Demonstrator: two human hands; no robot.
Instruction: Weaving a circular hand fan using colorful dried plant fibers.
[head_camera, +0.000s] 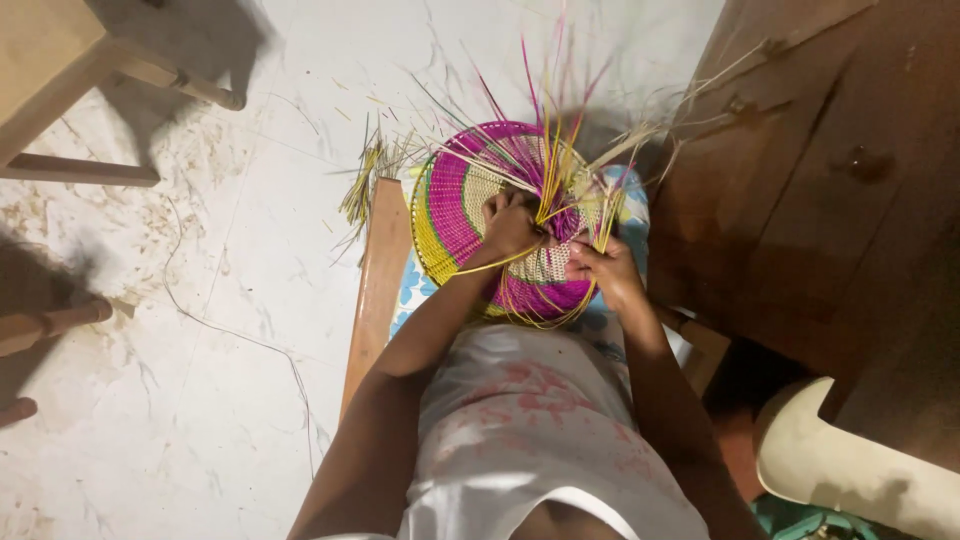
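Note:
A round woven basket (452, 205) in magenta, yellow and cream bands lies on my lap, with long loose yellow and pink strands (548, 120) sticking out of its top. My left hand (511, 222) presses on the middle of the weave with closed fingers, and yellow strands run out from under it. Just to the right, my right hand (603, 268) pinches a bunch of strands at the basket's lower right rim.
A wooden plank (378, 275) runs along my left side. A bundle of dry straw (362, 180) lies on the white marble floor (200, 380). Wooden furniture legs (80, 170) stand at the left, a dark wooden table (830, 180) at the right, and a cream plastic chair (850, 465) at the lower right.

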